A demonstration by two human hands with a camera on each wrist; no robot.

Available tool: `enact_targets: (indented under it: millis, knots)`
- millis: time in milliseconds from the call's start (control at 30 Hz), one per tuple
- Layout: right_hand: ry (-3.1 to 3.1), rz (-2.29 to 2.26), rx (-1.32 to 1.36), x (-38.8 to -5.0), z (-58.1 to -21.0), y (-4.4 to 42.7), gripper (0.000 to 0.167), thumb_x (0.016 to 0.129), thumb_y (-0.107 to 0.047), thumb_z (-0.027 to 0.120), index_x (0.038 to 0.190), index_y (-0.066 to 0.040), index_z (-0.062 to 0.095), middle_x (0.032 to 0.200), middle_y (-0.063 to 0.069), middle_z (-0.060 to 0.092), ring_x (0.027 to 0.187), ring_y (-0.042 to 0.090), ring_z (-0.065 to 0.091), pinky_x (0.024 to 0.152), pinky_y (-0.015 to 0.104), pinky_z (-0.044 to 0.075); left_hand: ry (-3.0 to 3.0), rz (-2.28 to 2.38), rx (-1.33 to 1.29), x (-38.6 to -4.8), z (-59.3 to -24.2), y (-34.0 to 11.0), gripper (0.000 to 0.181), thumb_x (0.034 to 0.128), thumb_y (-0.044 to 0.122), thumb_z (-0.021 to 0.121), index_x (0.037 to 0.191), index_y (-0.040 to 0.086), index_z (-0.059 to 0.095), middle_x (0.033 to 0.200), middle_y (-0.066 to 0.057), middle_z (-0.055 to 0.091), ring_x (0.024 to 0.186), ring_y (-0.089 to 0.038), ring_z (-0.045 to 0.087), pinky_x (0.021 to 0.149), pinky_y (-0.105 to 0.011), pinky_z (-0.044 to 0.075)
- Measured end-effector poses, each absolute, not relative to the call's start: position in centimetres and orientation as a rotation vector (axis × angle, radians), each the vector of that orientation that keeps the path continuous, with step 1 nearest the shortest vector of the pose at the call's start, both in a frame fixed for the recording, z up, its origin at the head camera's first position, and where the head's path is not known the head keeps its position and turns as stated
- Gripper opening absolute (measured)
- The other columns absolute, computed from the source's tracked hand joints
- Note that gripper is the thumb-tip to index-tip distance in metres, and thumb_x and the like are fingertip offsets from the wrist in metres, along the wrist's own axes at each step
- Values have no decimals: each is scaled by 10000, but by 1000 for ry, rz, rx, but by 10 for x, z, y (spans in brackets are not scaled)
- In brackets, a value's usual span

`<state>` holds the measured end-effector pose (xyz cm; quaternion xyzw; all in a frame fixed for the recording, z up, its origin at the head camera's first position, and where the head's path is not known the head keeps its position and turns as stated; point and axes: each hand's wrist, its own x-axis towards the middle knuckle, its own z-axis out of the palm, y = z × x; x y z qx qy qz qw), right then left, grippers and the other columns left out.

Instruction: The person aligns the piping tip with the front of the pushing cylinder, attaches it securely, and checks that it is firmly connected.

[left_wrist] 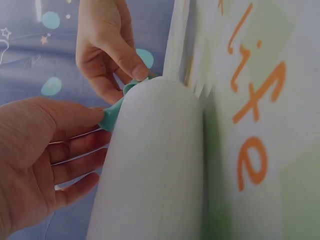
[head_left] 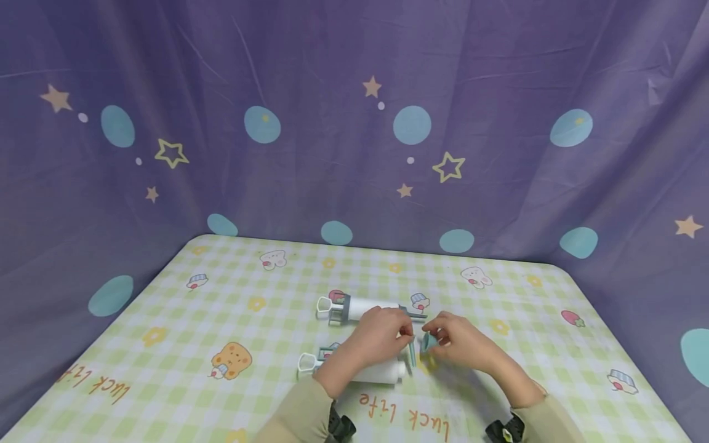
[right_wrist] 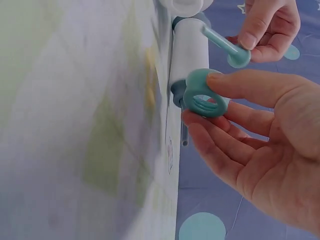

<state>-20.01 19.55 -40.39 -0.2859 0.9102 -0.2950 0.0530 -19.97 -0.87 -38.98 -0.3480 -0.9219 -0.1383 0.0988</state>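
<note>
In the right wrist view my right hand (right_wrist: pixel 260 135) pinches a teal threaded ring cap (right_wrist: pixel 200 80) between thumb and fingers, its round opening showing. My left hand (right_wrist: pixel 272 30) holds a slim teal nozzle (right_wrist: pixel 222 41) by its wide end, a short gap from the ring. From the head view, the left hand (head_left: pixel 382 335) has the nozzle (head_left: pixel 412 354) hanging downward, and the right hand (head_left: pixel 462 341) holds the ring (head_left: pixel 427 342) beside it. Below the left forearm lies a white tube (head_left: pixel 379 372) with a white looped handle (head_left: pixel 306 363).
Behind the left hand lies a second white syringe-like tool (head_left: pixel 362 307) with a dark grey collar and tip. Both tools rest on the green checkered tablecloth (head_left: pixel 183 344). A purple curtain (head_left: pixel 332 92) with stars and dots hangs around the table.
</note>
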Motion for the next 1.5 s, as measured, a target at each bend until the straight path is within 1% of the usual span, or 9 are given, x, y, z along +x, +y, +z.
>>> enact_targets:
  millis: [200,333,467,633,767,833,1167,1500]
  knots:
    - [2800,-972,-865,-203,-405,188,299,758,-55,665,1054,-36,624,955,41,560,837,206,605,708,295,521,-2703,-480,-947,-204,-384,-18,51,810,271,671,777,233,663,758,127,584,683,-26,540,653,-224,411]
    - [2812,-1058,-864,-206,-405,182,306,738,-29,673,1038,-41,614,987,62,608,844,198,629,726,285,519,-2673,-506,-893,-207,-380,-23,56,802,264,678,791,209,675,769,115,600,713,-51,564,675,-244,426]
    - [2802,-1104,-868,-209,-403,174,299,752,-42,687,1042,-52,614,989,41,633,848,163,631,748,269,511,-2634,-545,-809,-209,-379,-30,60,789,257,691,798,199,682,769,97,614,719,-77,580,685,-263,440]
    - [2827,-1159,-800,-212,-401,165,290,753,-77,712,1025,-102,613,967,-9,628,844,140,615,760,318,503,-2604,-596,-695,-212,-380,-35,48,793,254,689,820,215,685,778,96,616,720,-79,574,699,-270,448]
    - [2820,-1229,-766,-213,-401,160,298,743,-101,733,1009,-119,599,953,-12,617,843,140,611,757,342,504,-2569,-638,-632,-212,-381,-36,51,785,251,698,813,210,686,782,95,622,730,-79,577,694,-270,447]
    - [2811,-1250,-768,-213,-402,157,302,744,-108,735,1008,-122,590,947,-9,615,849,144,614,757,335,506,-2548,-649,-606,-211,-383,-36,60,776,256,705,804,207,685,781,97,623,736,-76,581,689,-265,447]
    - [2799,-1337,-631,-213,-409,152,353,731,-183,754,1050,-135,610,978,-16,646,877,139,636,756,262,506,-2512,-661,-605,-208,-386,-32,63,759,257,721,787,208,692,772,86,619,712,-82,568,661,-246,446]
    - [2802,-1387,-587,-214,-408,149,326,728,-173,757,1021,-173,616,975,-35,638,886,143,627,773,332,510,-2542,-637,-633,-208,-385,-33,57,762,244,719,785,201,689,766,86,616,703,-79,566,653,-241,437]
